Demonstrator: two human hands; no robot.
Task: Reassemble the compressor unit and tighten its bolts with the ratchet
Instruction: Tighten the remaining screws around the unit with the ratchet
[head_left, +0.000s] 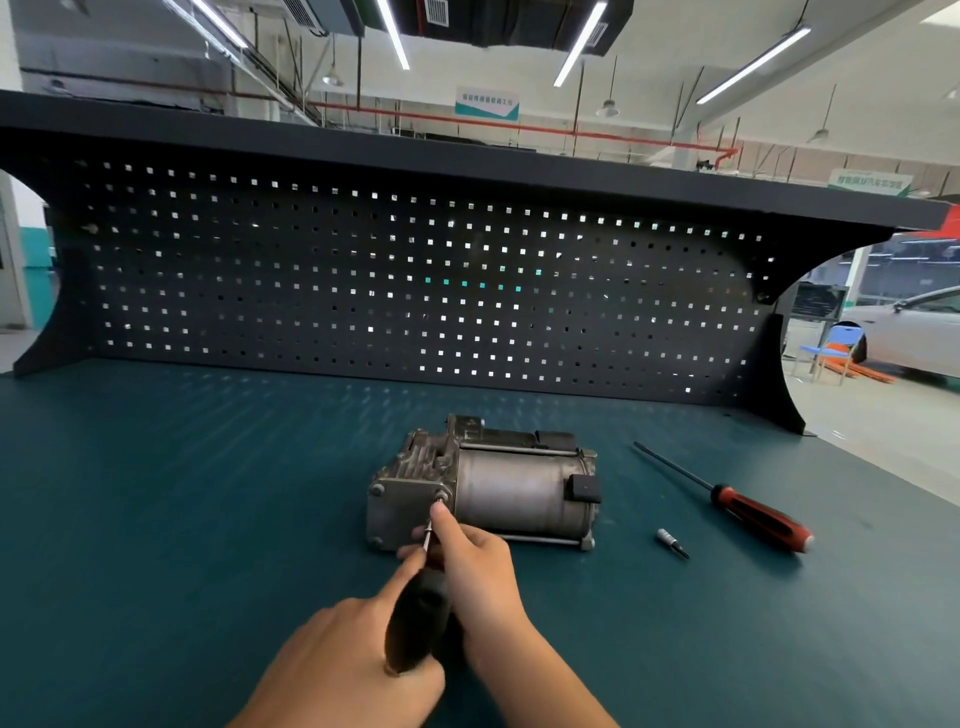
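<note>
— Left hand first: what has it got?
— Its fingers are curled round the dark handle of a driver, low in the view. The index finger is stretched forward along the handle.
— And the right hand?
— Its forearm runs up from the lower right edge. It grips the front of the same driver, where the thin metal shaft leaves the handle. One finger reaches forward, its tip just beside a bolt.
— Where is the compressor?
— The compressor lies on its side in the middle of a dark teal surface. It is a grey metal cylinder with a ribbed, grimy housing at its left end. The driver's tip meets the bolt at the upper right corner of the square end plate, which faces the person.
— Anything else nearby?
— To the right, well apart from the compressor, lies a screwdriver with a red and black handle, and near it a small silver bit. A black pegboard stands along the back of the surface. Beyond it, on the right, are a white car and a blue chair.
</note>
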